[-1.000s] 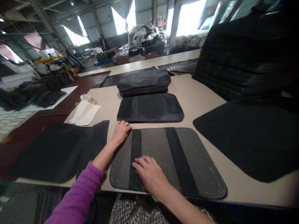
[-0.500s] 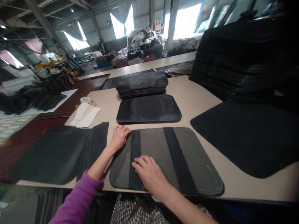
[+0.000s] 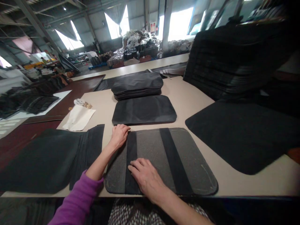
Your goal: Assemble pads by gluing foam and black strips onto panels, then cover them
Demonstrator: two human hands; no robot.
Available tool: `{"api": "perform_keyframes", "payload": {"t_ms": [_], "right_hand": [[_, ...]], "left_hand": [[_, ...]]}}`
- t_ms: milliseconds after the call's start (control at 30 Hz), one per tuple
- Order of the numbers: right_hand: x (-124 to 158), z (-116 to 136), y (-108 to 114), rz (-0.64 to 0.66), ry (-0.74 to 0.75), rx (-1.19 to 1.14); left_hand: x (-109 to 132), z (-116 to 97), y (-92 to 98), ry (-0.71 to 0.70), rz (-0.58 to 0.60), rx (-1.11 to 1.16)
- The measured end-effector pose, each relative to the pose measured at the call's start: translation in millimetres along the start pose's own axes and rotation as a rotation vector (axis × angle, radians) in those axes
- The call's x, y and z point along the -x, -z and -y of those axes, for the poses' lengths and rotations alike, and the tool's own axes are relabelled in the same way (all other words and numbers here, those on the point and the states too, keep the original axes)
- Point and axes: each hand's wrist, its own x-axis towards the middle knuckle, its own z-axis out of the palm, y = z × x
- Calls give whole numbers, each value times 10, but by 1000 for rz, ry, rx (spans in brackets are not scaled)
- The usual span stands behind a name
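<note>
A dark grey rounded panel lies flat before me on the table, with two black strips across it, a left strip and a right strip. My left hand rests at the panel's far left corner, fingers at the upper end of the left strip. Lower down, my right hand lies over the left strip, its fingers stretched out on the strip and panel. Neither hand lifts anything. Part of the left strip is covered by my right hand.
Beyond the panel lie a black rounded piece and a black stack. Fanned dark sheets are at left, near a cream cloth. At right lie a large black sheet and a tall dark pile. A blurred brownish shape shows at the right edge.
The whole view has shifted slightly, so things appear a little further left. Both hands keep nearly the same places on the panel. The brownish shape has appeared at the right edge.
</note>
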Motion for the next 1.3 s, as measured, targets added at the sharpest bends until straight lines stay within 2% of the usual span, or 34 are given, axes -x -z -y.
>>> {"api": "perform_keyframes", "payload": {"t_ms": [200, 500, 900, 1300], "right_hand": [[-4, 8, 14, -1, -7, -19], [-8, 13, 58, 7, -13, -38], [-2, 8, 31, 5, -11, -30], [3, 4, 33, 7, -11, -14]], "left_hand": [[-14, -131, -57, 0, 71, 4], [-214, -62, 19, 83, 198, 89], [-263, -64, 83, 57, 195, 109], [-285, -55, 0, 80, 213, 38]]}}
